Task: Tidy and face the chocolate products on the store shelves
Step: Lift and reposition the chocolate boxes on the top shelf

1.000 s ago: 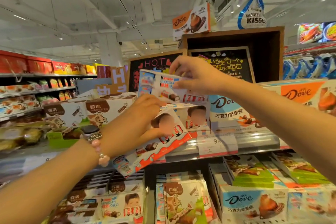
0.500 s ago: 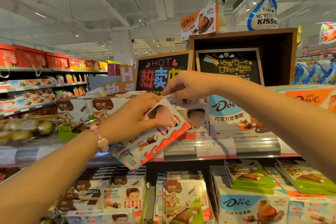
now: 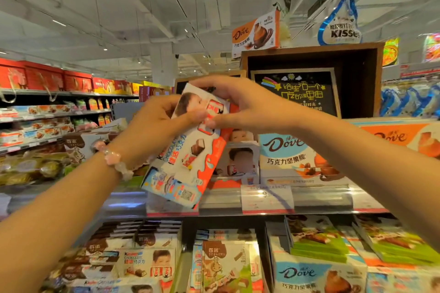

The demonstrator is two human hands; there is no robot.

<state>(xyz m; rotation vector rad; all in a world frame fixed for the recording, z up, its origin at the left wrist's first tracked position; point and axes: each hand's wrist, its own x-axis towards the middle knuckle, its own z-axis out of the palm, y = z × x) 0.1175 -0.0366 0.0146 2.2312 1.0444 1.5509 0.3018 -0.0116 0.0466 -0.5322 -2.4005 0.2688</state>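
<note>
Both hands, left hand (image 3: 154, 123) and right hand (image 3: 240, 104), are now pinching the Kinder chocolate box (image 3: 188, 154), having lifted and tilted it upright just left of the blue Dove box (image 3: 285, 152), readying it for facing.

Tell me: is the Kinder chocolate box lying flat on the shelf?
No; both the left hand and right hand hold the Kinder chocolate box tilted above the shelf.

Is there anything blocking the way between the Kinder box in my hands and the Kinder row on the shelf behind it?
Nothing visible. Both the left hand and right hand hold the Kinder box tilted, just in front of the shelved Kinder boxes.
</note>
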